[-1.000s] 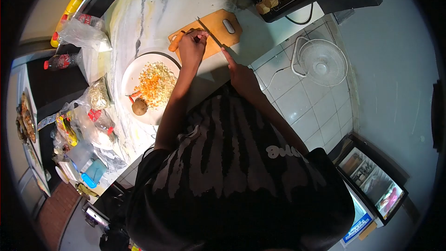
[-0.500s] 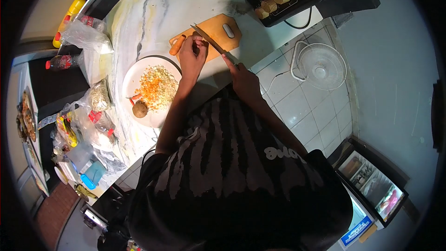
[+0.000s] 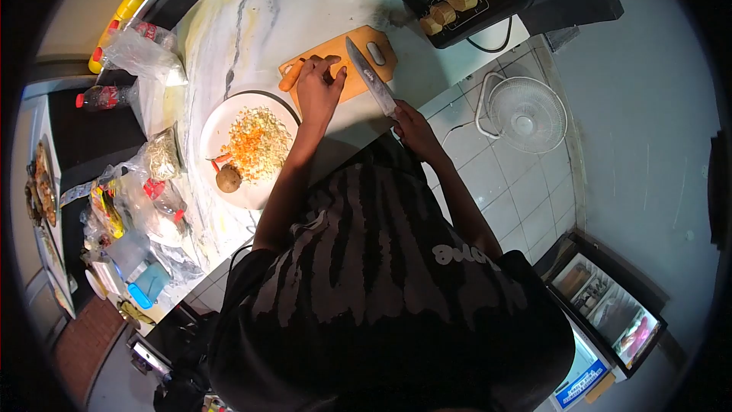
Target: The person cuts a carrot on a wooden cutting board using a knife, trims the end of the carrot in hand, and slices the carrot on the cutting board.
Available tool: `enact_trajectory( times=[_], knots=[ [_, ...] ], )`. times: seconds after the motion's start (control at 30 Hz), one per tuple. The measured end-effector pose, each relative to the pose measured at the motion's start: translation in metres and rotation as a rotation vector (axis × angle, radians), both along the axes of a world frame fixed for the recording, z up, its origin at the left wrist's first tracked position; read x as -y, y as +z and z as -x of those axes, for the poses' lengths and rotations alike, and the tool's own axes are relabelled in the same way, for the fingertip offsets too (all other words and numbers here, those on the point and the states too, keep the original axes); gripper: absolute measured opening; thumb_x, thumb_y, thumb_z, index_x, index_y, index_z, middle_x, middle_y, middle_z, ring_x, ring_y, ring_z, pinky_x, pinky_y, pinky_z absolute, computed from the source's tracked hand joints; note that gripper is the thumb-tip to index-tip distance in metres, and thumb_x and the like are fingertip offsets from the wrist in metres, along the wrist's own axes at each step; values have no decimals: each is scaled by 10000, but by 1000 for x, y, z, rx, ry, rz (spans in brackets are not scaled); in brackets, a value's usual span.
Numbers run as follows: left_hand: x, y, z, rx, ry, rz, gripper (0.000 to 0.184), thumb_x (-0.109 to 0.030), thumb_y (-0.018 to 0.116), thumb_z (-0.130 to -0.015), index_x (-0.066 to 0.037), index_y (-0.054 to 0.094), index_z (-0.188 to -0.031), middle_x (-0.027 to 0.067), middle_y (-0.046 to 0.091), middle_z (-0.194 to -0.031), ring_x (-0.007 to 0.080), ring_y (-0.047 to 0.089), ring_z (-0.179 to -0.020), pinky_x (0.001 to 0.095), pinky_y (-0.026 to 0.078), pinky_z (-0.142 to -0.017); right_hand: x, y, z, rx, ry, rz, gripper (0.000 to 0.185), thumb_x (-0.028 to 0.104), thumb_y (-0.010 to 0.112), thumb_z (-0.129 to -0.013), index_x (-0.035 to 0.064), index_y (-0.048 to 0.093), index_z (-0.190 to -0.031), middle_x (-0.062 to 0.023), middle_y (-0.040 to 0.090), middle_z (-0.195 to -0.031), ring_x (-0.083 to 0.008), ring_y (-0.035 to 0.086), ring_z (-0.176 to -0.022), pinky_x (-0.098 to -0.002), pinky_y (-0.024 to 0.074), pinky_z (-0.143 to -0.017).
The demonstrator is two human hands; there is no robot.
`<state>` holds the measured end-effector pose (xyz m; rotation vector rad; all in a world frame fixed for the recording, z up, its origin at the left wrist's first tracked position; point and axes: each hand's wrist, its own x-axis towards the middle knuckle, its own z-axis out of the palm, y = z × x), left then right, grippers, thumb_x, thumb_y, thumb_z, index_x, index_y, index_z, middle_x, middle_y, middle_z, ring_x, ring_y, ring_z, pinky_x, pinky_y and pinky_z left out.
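The right hand's [image 3: 414,128] fingers wrap the handle of the knife [image 3: 370,76], presumably for control, its blade over the board [image 3: 353,86]. The left hand's [image 3: 317,95] fingers curve loosely, thumb parted, apparently empty, beside the carrot [image 3: 290,75] on the board's left end.

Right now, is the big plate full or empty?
Partly full: chopped bits in orange and pale colours, red chillies and a round brown vegetable lie on the plate, but some of it is bare.
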<state>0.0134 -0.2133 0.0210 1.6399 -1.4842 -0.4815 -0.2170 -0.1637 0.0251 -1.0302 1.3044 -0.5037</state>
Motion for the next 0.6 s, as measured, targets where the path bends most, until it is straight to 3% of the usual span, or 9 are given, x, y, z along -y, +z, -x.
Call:
enact_trajectory(
  times=[0.13, 0.2, 0.3, 0.4, 0.5, 0.6],
  knots=[
    [1, 0, 0, -45, 15, -34, 226, -105, 779, -819, -56, 758, -1039, 84, 577, -756, 215, 549, -680, 344, 466, -660, -1, 3, -7, -44, 40, 51, 452, 333, 424, -1092, 115, 479, -1484, -23, 542, -810, -103, 491, -693, -269, 440, -659],
    [2, -2, 0, -59, 14, -44, 201, -110, 774, -828, -64, 776, -1023, 89, 614, -779, 212, 579, -691, 336, 481, -667, -1, 4, -9, -67, 89, 170, 478, 318, 404, -1099, 215, 380, -1566, 9, 497, -759, -63, 456, -639, -232, 422, -591],
    [4, -7, 2, 13, 4, 26, 177, -114, 771, -833, -70, 787, -1003, 89, 654, -809, 205, 609, -701, 330, 496, -676, -1, -2, -13, -136, 124, 257, 468, 311, 395, -1102, 246, 377, -1566, -7, 501, -742, -80, 483, -649, -258, 444, -618],
    [7, -9, 2, 53, 2, 66, 162, -120, 775, -834, -73, 794, -988, 85, 677, -813, 202, 622, -716, 330, 500, -678, -4, -4, -14, -225, 148, 332, 474, 288, 409, -1100, 231, 368, -1569, -16, 509, -754, -92, 497, -656, -277, 456, -638],
    [5, -5, 2, -30, -9, -8, 148, -131, 776, -840, -81, 799, -977, 75, 680, -803, 207, 617, -733, 330, 496, -687, -7, -13, -17, -147, 135, 420, 478, 273, 418, -1098, 223, 366, -1570, -17, 507, -759, -91, 492, -654, -278, 457, -637],
    [5, -5, 0, -1, -20, 8, 135, -142, 779, -842, -92, 805, -965, 68, 685, -804, 208, 607, -742, 328, 486, -687, -11, -11, -17, -142, 127, 308, 478, 266, 416, -1098, 217, 365, -1571, -16, 507, -764, -94, 491, -655, -279, 460, -640]
  ],
)
